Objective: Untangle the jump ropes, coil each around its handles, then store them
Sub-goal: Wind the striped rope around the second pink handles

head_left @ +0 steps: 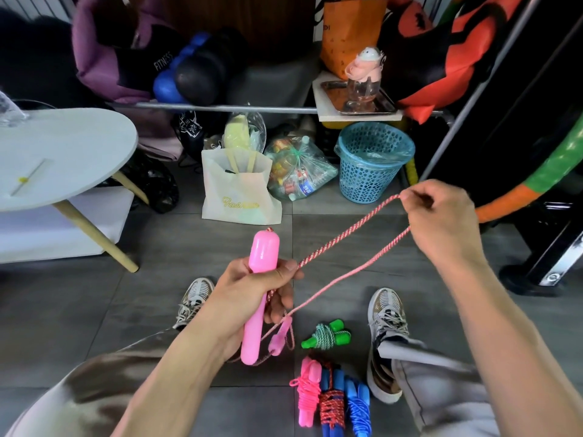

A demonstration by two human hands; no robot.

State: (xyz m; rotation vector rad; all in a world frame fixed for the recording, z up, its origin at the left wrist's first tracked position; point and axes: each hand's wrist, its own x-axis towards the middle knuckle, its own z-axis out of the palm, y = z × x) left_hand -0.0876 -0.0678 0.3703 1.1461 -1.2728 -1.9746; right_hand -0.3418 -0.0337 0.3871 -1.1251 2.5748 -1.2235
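The person sits with both forearms stretched out over the grey floor tiles (331,241), a shoe planted on either side. The left hand (252,298) is wrapped round a pink handle (260,288), fingers curled tight about its middle, so the fat end sticks up past the thumb and the thin end points down toward the lap. A second, smaller pink piece (279,337) dangles just below that hand. The right hand (441,225) is raised higher and out to the side, wrist bent, thumb and fingers pinching the pink-and-white rope (350,230) at a fold. From that pinch two strands run back down to the left hand, one fairly taut to the fingertips, the other sagging lower.

On the floor between the shoes lie finished bundles: a green rope (326,334) wound on its handles, and nearer the lap a pink bundle (306,392), a red-and-blue bundle (331,402) and a blue bundle (358,405) side by side, touching. Farther off stand a white bag (239,190) and a blue basket (372,162).
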